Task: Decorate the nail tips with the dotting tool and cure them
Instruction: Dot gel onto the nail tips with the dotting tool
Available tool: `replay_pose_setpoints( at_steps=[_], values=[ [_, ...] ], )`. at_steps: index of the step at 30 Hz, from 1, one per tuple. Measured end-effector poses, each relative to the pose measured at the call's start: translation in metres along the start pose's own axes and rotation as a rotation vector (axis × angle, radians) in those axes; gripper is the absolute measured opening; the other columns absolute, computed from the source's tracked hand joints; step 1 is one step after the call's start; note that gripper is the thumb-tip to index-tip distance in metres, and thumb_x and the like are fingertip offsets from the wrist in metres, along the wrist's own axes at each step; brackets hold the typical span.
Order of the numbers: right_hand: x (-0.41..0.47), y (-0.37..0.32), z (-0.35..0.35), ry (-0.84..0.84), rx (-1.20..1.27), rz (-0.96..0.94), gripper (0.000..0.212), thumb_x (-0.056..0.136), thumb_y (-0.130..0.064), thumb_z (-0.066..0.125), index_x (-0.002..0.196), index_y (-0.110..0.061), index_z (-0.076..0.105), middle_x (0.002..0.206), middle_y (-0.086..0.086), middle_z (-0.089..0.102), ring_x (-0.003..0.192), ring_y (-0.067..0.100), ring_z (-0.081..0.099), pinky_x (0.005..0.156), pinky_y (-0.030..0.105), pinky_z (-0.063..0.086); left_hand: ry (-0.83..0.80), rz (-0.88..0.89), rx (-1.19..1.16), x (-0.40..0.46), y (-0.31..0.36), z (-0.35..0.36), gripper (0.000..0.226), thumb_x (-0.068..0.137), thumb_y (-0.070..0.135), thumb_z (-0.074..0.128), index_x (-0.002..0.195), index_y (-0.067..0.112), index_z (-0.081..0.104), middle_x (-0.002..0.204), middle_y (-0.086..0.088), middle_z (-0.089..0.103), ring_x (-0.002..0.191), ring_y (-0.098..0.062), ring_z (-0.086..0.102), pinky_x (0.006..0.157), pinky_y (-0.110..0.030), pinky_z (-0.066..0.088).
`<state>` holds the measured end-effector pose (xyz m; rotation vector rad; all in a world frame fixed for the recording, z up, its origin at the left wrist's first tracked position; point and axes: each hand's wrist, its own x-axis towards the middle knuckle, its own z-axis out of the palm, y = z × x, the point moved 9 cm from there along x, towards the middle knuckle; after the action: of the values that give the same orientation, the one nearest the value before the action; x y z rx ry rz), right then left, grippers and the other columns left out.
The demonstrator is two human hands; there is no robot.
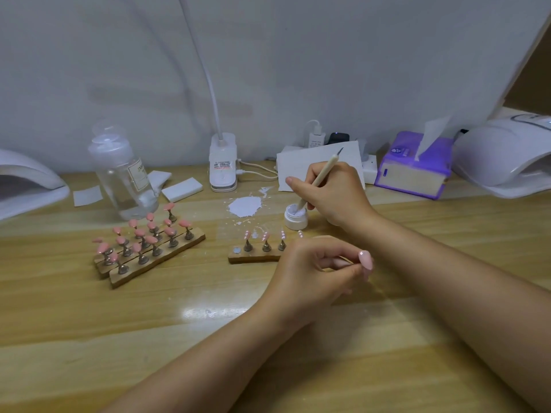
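Note:
My right hand [334, 193] grips a thin beige dotting tool [320, 177] and its lower tip dips into a small open white jar [295, 217] of white powder. My left hand [310, 269] pinches a pink nail tip [366, 260] between thumb and fingers, in front of a short wooden holder [253, 257]. That holder carries several pink tips on metal stands; my left hand hides its right end. Three longer wooden holders [149, 254] with several pink nail tips stand to the left.
White powder [246, 205] is spilled on the wooden desk behind the jar. A curing lamp [504, 156] stands at back right, another lamp [26, 183] at the left edge. A clear bottle [123, 174], white lamp clip base [223, 162], tissue pack [414, 168] and paper sheet [301, 162] line the back.

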<state>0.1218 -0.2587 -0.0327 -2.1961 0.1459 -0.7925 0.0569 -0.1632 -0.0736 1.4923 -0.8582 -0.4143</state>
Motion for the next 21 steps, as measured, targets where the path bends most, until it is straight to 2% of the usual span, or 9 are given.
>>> replay_pose_setpoints(
  at_steps=[6,9,11,14,16,18,21],
  values=[
    [-0.002,-0.002,-0.003,0.001,0.033,0.025,0.040,0.081,-0.031,0.068,0.050,-0.015,0.049,0.045,-0.003,0.054,0.047,0.007,0.053,0.059,0.024,0.043,0.005,-0.020,0.029,-0.001,0.000,-0.001,0.023,0.080,0.000,0.063,0.068,0.019,0.068,0.072,-0.001,0.065,0.066,-0.014,0.058,0.059,-0.025,0.051],
    [-0.006,-0.003,-0.026,0.130,0.199,0.090,0.039,0.075,-0.033,0.074,0.051,-0.015,0.048,0.041,-0.007,0.053,0.043,0.003,0.052,0.050,0.014,0.040,0.013,-0.047,0.029,-0.001,-0.002,-0.001,0.023,0.081,0.001,0.062,0.068,0.018,0.068,0.077,-0.013,0.066,0.066,-0.012,0.056,0.059,-0.023,0.050],
    [-0.013,-0.001,-0.043,0.192,0.273,0.139,0.037,0.071,-0.033,0.077,0.055,-0.017,0.047,0.045,-0.008,0.055,0.042,0.001,0.048,0.047,0.013,0.038,0.017,-0.051,0.039,-0.002,-0.002,-0.001,0.021,0.081,0.003,0.063,0.068,0.018,0.068,0.080,-0.015,0.067,0.066,-0.009,0.057,0.060,-0.020,0.051],
    [-0.035,0.007,-0.064,0.224,0.404,0.208,0.038,0.072,-0.027,0.077,0.056,-0.020,0.042,0.051,-0.001,0.053,0.038,0.002,0.039,0.043,0.018,0.034,0.022,-0.032,0.046,-0.001,-0.001,-0.001,0.025,0.081,0.002,0.064,0.065,0.021,0.067,0.078,-0.010,0.069,0.067,-0.008,0.057,0.056,-0.015,0.050],
    [-0.054,0.010,-0.072,0.221,0.521,0.234,0.036,0.072,-0.025,0.075,0.056,-0.020,0.044,0.048,-0.002,0.053,0.036,0.004,0.038,0.039,0.017,0.032,0.032,-0.020,0.078,0.000,-0.001,-0.002,0.027,0.080,0.002,0.065,0.064,0.023,0.066,0.077,-0.001,0.070,0.066,-0.006,0.057,0.058,-0.017,0.050],
    [-0.073,0.015,-0.075,0.222,0.654,0.279,0.025,0.066,-0.032,0.073,0.060,-0.020,0.052,0.045,-0.005,0.056,0.036,0.002,0.043,0.038,0.014,0.038,0.042,-0.013,0.125,0.001,-0.001,-0.002,0.025,0.080,0.003,0.065,0.065,0.023,0.066,0.074,0.007,0.068,0.066,-0.004,0.059,0.064,-0.022,0.050],
    [-0.091,0.022,-0.068,0.189,0.739,0.324,0.020,0.057,-0.038,0.072,0.056,-0.020,0.063,0.048,-0.001,0.060,0.039,0.004,0.049,0.047,0.017,0.049,0.046,-0.015,0.170,0.002,-0.003,-0.002,0.017,0.079,0.006,0.067,0.068,0.018,0.070,0.068,0.010,0.067,0.066,0.002,0.060,0.066,-0.017,0.048]
  ],
)
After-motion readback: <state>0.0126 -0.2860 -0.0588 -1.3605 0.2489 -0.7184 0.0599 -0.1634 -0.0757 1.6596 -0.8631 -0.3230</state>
